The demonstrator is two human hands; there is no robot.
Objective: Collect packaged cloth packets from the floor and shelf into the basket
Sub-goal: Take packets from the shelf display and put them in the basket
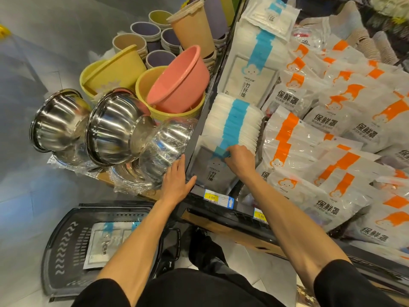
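- At 7 o'clock, on the floor, stands the black basket [55, 251], with one cloth packet [104, 247] lying flat in it, partly hidden by the left forearm.
- Near centre, the left hand [176, 180] is flat with straight fingers and spread thumb. It holds nothing and sits at the shelf edge [194, 138]; contact cannot be told.
- Just at its 2 o'clock, the right hand [240, 160] pinches the blue-striped top of the front packet [210, 173].
- Behind, toward 12 o'clock, a row of packets [234, 120] stands upright on the shelf.
- At 3 o'clock lie orange-labelled bags [332, 134].
- At 9 o'clock, steel bowls [110, 129]; beyond them, a pink basin [179, 83].
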